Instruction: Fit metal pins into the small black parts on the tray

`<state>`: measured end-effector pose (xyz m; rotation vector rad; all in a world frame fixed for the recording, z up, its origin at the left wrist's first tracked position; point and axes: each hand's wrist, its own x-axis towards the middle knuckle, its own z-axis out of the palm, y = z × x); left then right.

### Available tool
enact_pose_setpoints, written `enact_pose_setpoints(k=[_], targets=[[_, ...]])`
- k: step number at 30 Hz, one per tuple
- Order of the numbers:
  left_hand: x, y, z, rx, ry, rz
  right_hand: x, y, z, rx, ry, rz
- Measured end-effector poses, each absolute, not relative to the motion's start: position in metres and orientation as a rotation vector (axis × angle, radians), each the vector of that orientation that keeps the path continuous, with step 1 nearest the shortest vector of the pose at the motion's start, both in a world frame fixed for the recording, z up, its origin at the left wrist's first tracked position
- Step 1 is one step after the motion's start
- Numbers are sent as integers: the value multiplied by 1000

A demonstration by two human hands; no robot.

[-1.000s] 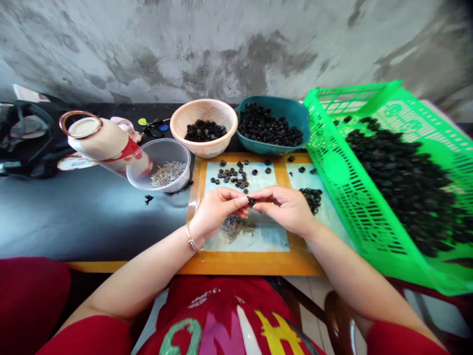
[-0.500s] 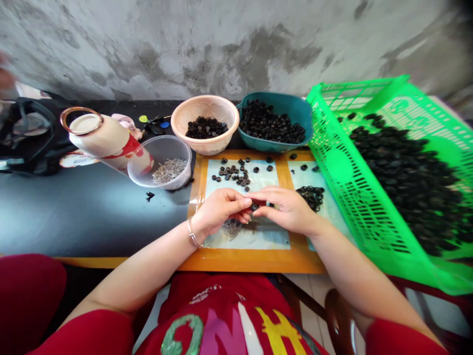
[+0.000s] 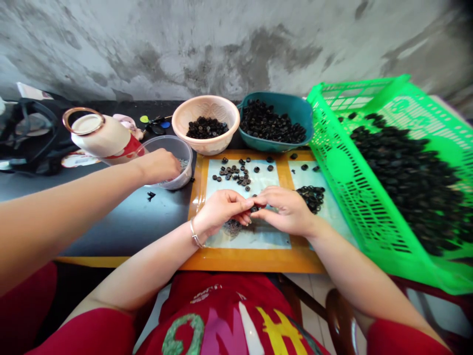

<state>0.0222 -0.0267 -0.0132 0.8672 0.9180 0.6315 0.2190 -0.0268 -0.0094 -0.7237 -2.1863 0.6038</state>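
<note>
My left hand (image 3: pixel 221 209) and my right hand (image 3: pixel 290 211) meet over the white work mat (image 3: pixel 266 241). Between their fingertips is a small black part (image 3: pixel 254 209), which both hands pinch; its exact kind is partly hidden by the fingers. Under my left hand lies a pile of thin metal pins (image 3: pixel 232 227). Black ring-shaped pieces (image 3: pixel 233 172) are scattered on the mat beyond my hands. A heap of thin black rings (image 3: pixel 312 198) sits just beyond my right hand.
Another person's hand (image 3: pixel 158 165) reaches into the clear plastic bowl (image 3: pixel 187 170) of metal pins. Behind stand a pink bowl (image 3: pixel 177 121) and a teal basin (image 3: pixel 308 121) of black parts. A green basket (image 3: pixel 340 167) is at right, a white vacuum flask (image 3: pixel 99 140) at left.
The other person's arm has come in from the left, its hand now in the clear bowl. My fingers have shifted slightly around the black part; my arms barely moved.
</note>
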Motion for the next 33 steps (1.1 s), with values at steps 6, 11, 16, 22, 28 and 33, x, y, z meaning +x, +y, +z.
enact_pose_setpoints(k=[6, 11, 16, 22, 28, 33], targets=[[25, -29, -11, 973, 939, 805, 217, -29, -4, -767, -2067, 628], [26, -34, -9, 1077, 852, 909, 219, -29, -3, -772, -2003, 628], [27, -38, -11, 1219, 948, 975, 217, -30, -3, -784, -1986, 635], [25, -40, -11, 1349, 972, 1034, 212, -36, -1, -780, -1979, 570], [27, -42, -7, 1198, 880, 1057, 212, -33, -6, -746, -1964, 533], [28, -39, -7, 1067, 741, 1048, 215, -28, -8, -764, -1984, 486]])
